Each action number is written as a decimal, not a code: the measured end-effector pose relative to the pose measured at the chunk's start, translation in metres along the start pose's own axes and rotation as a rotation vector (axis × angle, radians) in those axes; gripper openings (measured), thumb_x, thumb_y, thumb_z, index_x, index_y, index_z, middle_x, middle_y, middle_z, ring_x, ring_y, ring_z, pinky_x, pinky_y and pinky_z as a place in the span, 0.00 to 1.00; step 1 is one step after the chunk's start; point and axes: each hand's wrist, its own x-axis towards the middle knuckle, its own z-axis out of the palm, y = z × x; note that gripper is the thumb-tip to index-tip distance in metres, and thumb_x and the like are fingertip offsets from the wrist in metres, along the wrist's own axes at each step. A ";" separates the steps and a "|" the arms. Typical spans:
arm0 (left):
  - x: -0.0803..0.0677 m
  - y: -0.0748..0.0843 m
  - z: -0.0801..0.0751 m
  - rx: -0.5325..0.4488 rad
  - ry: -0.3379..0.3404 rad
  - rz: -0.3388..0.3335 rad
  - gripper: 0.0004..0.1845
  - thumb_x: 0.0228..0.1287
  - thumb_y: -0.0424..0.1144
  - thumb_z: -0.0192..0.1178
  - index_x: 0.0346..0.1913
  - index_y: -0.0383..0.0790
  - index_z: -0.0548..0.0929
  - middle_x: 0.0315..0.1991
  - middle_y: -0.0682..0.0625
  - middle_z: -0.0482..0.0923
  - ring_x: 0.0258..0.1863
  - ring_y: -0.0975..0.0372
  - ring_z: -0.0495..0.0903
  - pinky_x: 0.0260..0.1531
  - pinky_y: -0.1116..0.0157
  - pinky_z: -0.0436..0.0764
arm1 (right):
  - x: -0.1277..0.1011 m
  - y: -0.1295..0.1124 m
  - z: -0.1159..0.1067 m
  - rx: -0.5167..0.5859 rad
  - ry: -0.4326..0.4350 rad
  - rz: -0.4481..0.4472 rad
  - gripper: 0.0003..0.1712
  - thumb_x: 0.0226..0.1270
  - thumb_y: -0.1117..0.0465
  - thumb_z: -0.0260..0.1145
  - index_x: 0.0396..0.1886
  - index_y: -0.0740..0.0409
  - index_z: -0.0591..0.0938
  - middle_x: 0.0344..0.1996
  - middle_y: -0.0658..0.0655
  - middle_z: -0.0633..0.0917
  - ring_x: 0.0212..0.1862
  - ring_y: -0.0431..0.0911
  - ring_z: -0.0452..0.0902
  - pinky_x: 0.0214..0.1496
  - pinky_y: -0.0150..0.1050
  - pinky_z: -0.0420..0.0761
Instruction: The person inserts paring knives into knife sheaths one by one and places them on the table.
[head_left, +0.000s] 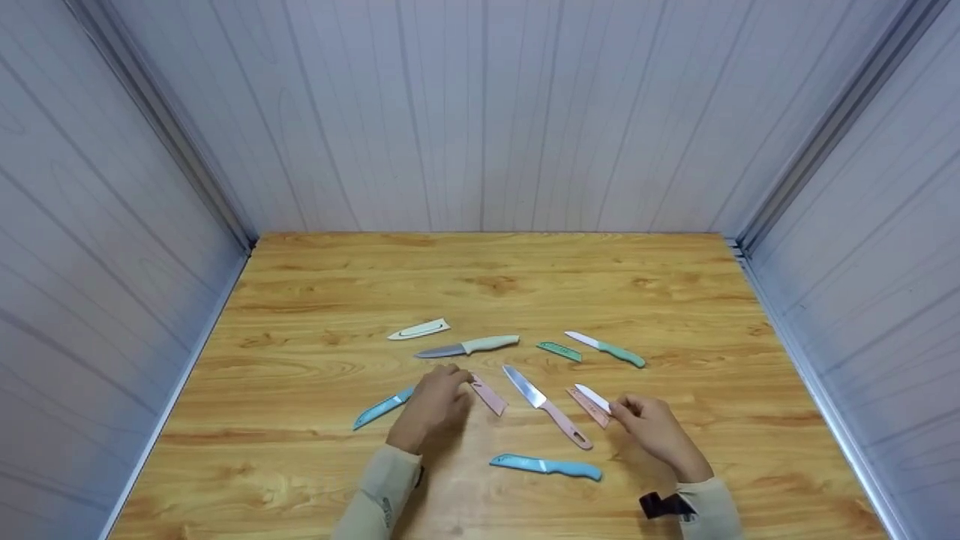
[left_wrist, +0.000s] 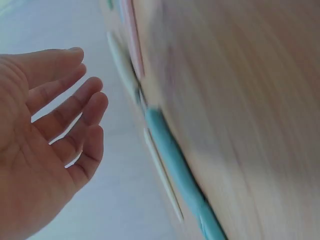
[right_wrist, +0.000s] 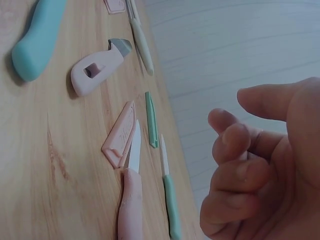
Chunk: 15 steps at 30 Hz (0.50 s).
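My left hand (head_left: 433, 401) is over the table between a blue sheathed knife (head_left: 381, 410) and a pink sheath (head_left: 489, 396), its fingertips overlapping the sheath's upper end. In the left wrist view that hand (left_wrist: 55, 115) has relaxed, bent fingers and holds nothing. My right hand (head_left: 660, 431) is beside a small pink-handled knife with a white blade (head_left: 594, 397), which lies along its pink sheath (head_left: 587, 410). The right wrist view shows this hand (right_wrist: 255, 175) apart from the knife (right_wrist: 131, 200), fingers loosely curled around nothing. A larger pink knife (head_left: 559, 420) lies between the hands.
Behind the hands lie a cream knife (head_left: 491, 343) and its cream sheath (head_left: 418, 330). A green knife (head_left: 619, 352) and green sheath (head_left: 559, 351) sit at the right. Another blue sheathed knife (head_left: 546, 466) lies nearer me. Pale panel walls (head_left: 480, 120) enclose the wooden table (head_left: 300, 285).
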 end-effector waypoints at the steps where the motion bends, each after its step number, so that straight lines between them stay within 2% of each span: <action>1: 0.002 0.002 0.003 0.009 0.000 0.023 0.10 0.65 0.33 0.58 0.48 0.37 0.81 0.45 0.46 0.77 0.45 0.52 0.74 0.46 0.53 0.73 | 0.000 0.000 0.000 -0.005 0.000 -0.003 0.17 0.73 0.53 0.56 0.34 0.63 0.80 0.19 0.50 0.71 0.21 0.41 0.62 0.24 0.32 0.64; 4: 0.007 0.007 0.010 0.071 -0.004 0.086 0.11 0.65 0.32 0.57 0.49 0.38 0.81 0.47 0.46 0.78 0.47 0.52 0.73 0.48 0.53 0.72 | 0.000 -0.001 -0.001 -0.024 0.002 -0.012 0.19 0.72 0.50 0.55 0.33 0.62 0.80 0.17 0.49 0.71 0.19 0.39 0.60 0.23 0.32 0.63; 6: 0.010 0.009 0.015 0.114 -0.020 0.101 0.13 0.65 0.32 0.57 0.51 0.39 0.80 0.50 0.46 0.77 0.49 0.52 0.72 0.49 0.52 0.71 | 0.000 -0.001 -0.001 -0.037 0.003 -0.016 0.20 0.72 0.49 0.55 0.33 0.62 0.81 0.17 0.49 0.71 0.18 0.38 0.60 0.22 0.32 0.63; 10: 0.015 0.011 0.024 0.171 -0.052 0.111 0.14 0.64 0.29 0.58 0.52 0.42 0.80 0.52 0.46 0.75 0.52 0.51 0.70 0.50 0.52 0.70 | 0.001 -0.003 0.001 -0.037 0.011 -0.005 0.18 0.72 0.51 0.56 0.35 0.61 0.82 0.18 0.49 0.72 0.19 0.39 0.61 0.23 0.32 0.64; 15: 0.018 0.013 0.033 0.213 -0.059 0.109 0.12 0.65 0.28 0.55 0.47 0.46 0.81 0.48 0.48 0.75 0.48 0.53 0.69 0.45 0.54 0.68 | 0.003 -0.004 0.004 -0.032 0.016 0.002 0.16 0.72 0.53 0.57 0.35 0.61 0.81 0.17 0.49 0.71 0.19 0.39 0.60 0.22 0.32 0.62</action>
